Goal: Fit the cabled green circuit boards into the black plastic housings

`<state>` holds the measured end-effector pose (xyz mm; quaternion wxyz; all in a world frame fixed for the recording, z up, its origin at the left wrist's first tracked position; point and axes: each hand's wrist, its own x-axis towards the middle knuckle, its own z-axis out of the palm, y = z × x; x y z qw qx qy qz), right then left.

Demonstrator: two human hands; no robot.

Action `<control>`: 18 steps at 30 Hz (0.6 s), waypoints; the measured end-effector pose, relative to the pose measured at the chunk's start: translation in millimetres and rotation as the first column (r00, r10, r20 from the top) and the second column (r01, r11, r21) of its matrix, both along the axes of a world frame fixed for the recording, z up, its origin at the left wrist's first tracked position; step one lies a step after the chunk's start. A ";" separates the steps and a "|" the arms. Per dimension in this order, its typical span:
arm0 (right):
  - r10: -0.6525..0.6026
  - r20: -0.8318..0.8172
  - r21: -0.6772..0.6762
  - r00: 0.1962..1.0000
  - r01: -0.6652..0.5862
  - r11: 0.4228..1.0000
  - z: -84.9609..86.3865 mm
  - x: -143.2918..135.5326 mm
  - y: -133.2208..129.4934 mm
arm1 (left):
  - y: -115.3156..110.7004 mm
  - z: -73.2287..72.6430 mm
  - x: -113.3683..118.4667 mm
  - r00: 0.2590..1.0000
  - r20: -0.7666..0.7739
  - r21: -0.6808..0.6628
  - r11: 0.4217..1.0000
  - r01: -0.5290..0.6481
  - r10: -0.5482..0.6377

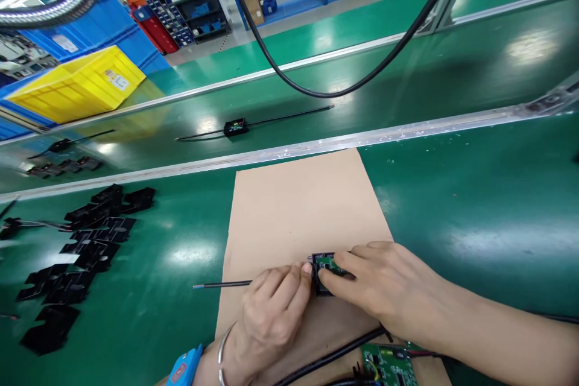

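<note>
On a cardboard sheet (298, 211) lies a small black case (315, 291) with a green circuit board (326, 263) inside. My left hand (277, 307) is closed round a black cable (226, 284), its fingertips against the case's left side. The cable's bare end points left past the cardboard. My right hand (384, 274) grips the case from the right, with thumb and index finger over the board, hiding much of it. Below my hands is a larger green circuit board (389, 365), near a thick black cable (335, 353).
Several black plastic parts (97, 253) lie on the green bench at left. Beyond a metal rail (294, 149), a cabled black case (235, 127) rests on the green conveyor. A yellow bin (76, 84) stands at far left. A black cable loop (316, 94) hangs overhead.
</note>
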<state>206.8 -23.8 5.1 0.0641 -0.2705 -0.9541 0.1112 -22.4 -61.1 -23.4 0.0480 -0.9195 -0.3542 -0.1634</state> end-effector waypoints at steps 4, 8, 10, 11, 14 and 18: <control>0.012 0.089 0.035 0.996 -0.015 0.999 1.4 -5.1 -1.6 | -6.8 6.9 3.4 0.978 -0.210 0.024 0.999 0.024 -0.019; 0.015 0.145 0.034 0.989 -0.020 0.999 0.6 -6.9 -3.7 | -15.8 10.6 7.0 0.942 -0.335 0.053 0.999 -0.010 0.027; -0.002 0.141 0.020 0.990 -0.001 1.000 -0.6 -5.9 -3.1 | -14.4 12.7 7.1 0.951 -0.306 -0.016 0.999 -0.046 0.039; -0.011 0.131 0.009 0.991 0.010 1.000 -0.9 -4.9 -2.1 | -11.6 14.8 6.9 0.962 -0.267 -0.092 0.993 -0.081 0.053; -0.033 0.083 -0.034 0.996 0.036 0.999 1.2 0.9 1.9 | 1.1 24.9 6.7 0.978 -0.107 -0.326 0.923 -0.206 0.180; -0.117 -0.001 -0.165 0.993 0.115 0.980 8.5 15.5 -0.6 | 12.4 37.8 13.1 0.980 0.066 -0.462 0.876 -0.137 0.188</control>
